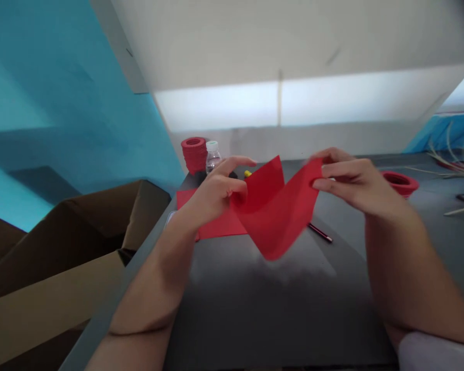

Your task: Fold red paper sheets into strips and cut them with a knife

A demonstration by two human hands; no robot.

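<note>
Between my two hands a sheet of red paper (272,224) hangs above the grey table, curved into a loose fold with its bend facing down. My left hand (224,188) grips its left side, thumb and fingers closed at the edge. At the upper right corner, my right hand (346,178) pinches the paper between thumb and fingers. More red paper (220,224) lies flat on the table behind my left wrist. A dark red pencil or pen (320,233) rests on the table just right of the held sheet, partly hidden by it.
A stack of red rings (194,153) and a clear plastic bottle (212,154) stand at the back left. Another red ring-shaped item (400,183) sits behind my right wrist. Pale strands (452,159) lie at the far right. An open cardboard box (62,278) stands left of the table (278,319).
</note>
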